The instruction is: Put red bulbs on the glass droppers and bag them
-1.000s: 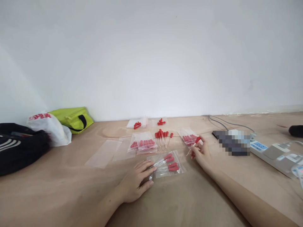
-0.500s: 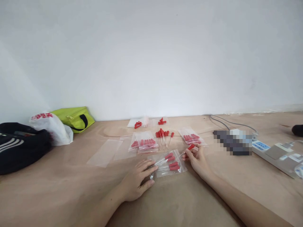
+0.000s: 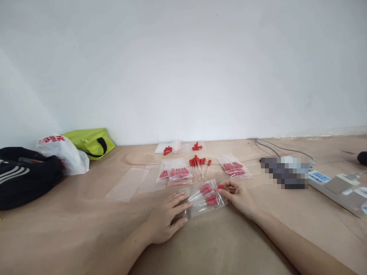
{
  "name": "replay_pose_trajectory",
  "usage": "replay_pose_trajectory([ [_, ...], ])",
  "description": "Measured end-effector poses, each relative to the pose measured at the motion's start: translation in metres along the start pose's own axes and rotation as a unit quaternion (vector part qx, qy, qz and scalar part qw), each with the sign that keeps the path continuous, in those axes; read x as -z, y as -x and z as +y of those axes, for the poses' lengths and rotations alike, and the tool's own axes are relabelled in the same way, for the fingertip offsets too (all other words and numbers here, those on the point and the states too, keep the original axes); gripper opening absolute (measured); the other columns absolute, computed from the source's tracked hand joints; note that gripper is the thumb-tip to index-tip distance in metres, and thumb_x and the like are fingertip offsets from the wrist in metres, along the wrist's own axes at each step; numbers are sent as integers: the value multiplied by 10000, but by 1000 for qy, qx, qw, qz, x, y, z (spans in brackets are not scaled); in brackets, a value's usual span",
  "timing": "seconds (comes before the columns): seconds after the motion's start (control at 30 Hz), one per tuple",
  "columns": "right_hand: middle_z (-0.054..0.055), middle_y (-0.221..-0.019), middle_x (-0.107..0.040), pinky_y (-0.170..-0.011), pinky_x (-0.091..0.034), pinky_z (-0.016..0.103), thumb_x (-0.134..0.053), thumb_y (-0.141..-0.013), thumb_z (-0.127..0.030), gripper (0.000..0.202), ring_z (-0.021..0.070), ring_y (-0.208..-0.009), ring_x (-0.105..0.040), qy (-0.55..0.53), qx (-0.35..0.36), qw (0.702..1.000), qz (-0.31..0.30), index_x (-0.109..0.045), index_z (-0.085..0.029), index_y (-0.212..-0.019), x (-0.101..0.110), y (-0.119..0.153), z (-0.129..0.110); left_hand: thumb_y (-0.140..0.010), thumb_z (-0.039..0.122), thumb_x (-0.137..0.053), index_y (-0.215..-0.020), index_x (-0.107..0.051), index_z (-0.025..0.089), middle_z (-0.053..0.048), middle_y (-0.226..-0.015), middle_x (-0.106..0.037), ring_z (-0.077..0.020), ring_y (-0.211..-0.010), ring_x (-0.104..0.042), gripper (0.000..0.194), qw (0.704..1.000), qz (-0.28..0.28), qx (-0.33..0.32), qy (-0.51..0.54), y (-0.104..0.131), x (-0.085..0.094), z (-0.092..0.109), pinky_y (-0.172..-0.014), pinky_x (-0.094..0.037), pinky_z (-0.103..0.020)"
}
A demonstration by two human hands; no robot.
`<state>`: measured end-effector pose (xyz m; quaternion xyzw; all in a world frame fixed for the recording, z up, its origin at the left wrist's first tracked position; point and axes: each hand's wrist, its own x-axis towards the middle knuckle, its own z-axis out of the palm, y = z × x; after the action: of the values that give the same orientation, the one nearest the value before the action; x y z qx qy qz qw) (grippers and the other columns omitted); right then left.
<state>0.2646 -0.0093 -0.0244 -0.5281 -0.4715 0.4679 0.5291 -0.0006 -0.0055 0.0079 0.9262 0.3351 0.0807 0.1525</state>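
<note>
A clear zip bag [image 3: 197,208] with several red-capped droppers lies on the table between my hands. My left hand [image 3: 168,217] rests on the bag's left end, fingers spread. At the bag's right, open end, my right hand [image 3: 237,196] pinches a dropper by its red bulb [image 3: 220,187]; its stem points left, into the bag. Loose droppers [image 3: 197,164] lie in a bunch behind the bag. Filled bags [image 3: 177,172] are stacked to the left of them, and another filled bag [image 3: 233,167] is at the right.
Flat bags [image 3: 129,184] lie left of the stack. Small red bulbs [image 3: 168,150] sit near the wall. A black bag [image 3: 25,179], a white plastic bag [image 3: 65,156] and a green bag [image 3: 91,141] stand far left. A power strip [image 3: 338,194] with cables is at the right.
My right hand has moved slightly left with the dropper, whose stem has gone into the bag's mouth. My left hand has stayed nearly in place.
</note>
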Motion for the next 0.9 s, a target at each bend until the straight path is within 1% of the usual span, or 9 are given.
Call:
replay_pose_trajectory([
  [0.1,-36,-561,-580,-424,-350,205,-699,-537,-420,324,84,-440,-474,18,-29,997,-65,-573,-168,-697,1,-1,-3,-840,293,-469,-1242,-445,298,-22,-1347,-392,-246,-1245,-318,403,1000,13,-9,8,0,0,0,-1012,-282,-459],
  [0.27,11,-611,-637,-612,-447,286,-586,-640,-518,353,165,-624,-588,38,-14,985,-170,-618,-167,-621,-2,-4,-3,-847,296,-464,-1235,-449,321,-16,-1348,-390,-246,-1250,-310,389,1000,-1,-6,15,-1,3,3,-1011,-274,-478],
  [0.37,-2,-574,-613,-525,-431,249,-571,-652,-534,373,133,-527,-553,53,1,988,-147,-610,-164,-625,-2,-6,-1,-847,281,-465,-1224,-460,331,-11,-1346,-393,-244,-1251,-310,381,1000,1,-10,20,-1,4,3,-1013,-267,-480],
  [0.47,-61,-429,-487,-349,-297,185,-577,-638,-549,388,63,-328,-392,60,-11,992,-115,-566,-163,-600,0,-7,-1,-848,281,-466,-1223,-459,336,-13,-1351,-386,-246,-1252,-306,380,1000,1,-11,26,-1,3,3,-1011,-264,-486],
  [0.53,-88,-377,-416,-310,-218,168,-573,-636,-556,395,43,-279,-318,53,-26,990,-131,-545,-164,-592,1,-6,-4,-852,288,-460,-1221,-460,344,-10,-1352,-385,-247,-1255,-300,373,1000,-2,-9,25,-1,4,3,-1010,-265,-488],
  [0.67,-100,-344,-391,-299,-162,162,-584,-618,-552,390,30,-254,-273,33,-55,984,-163,-537,-164,-607,2,-3,-14,-857,280,-452,-1209,-470,353,-9,-1354,-381,-246,-1257,-297,360,1000,-9,-5,11,0,5,5,-1007,-271,-486],
  [0.73,-99,-336,-378,-290,-150,166,-570,-626,-556,394,31,-245,-261,47,-61,989,-123,-524,-166,-589,2,-3,-17,-858,276,-449,-1214,-467,349,-13,-1360,-369,-247,-1261,-288,363,1000,-11,-7,6,0,5,6,-1005,-279,-482],
  [0.8,-98,-335,-364,-283,-164,170,-541,-654,-554,386,43,-247,-276,71,-64,994,-43,-517,-173,-597,1,-5,-16,-857,272,-450,-1224,-458,342,-17,-1369,-354,-250,-1269,-269,373,1000,-4,-9,9,1,5,5,-1000,-292,-475],
  [0.9,-85,-403,-431,-292,-224,181,-590,-636,-500,327,61,-289,-341,98,-49,994,30,-551,-179,-686,-2,-9,-10,-856,273,-452,-1222,-459,343,-13,-1368,-357,-251,-1267,-273,373,1000,3,-17,16,0,4,4,-1002,-286,-479],
])
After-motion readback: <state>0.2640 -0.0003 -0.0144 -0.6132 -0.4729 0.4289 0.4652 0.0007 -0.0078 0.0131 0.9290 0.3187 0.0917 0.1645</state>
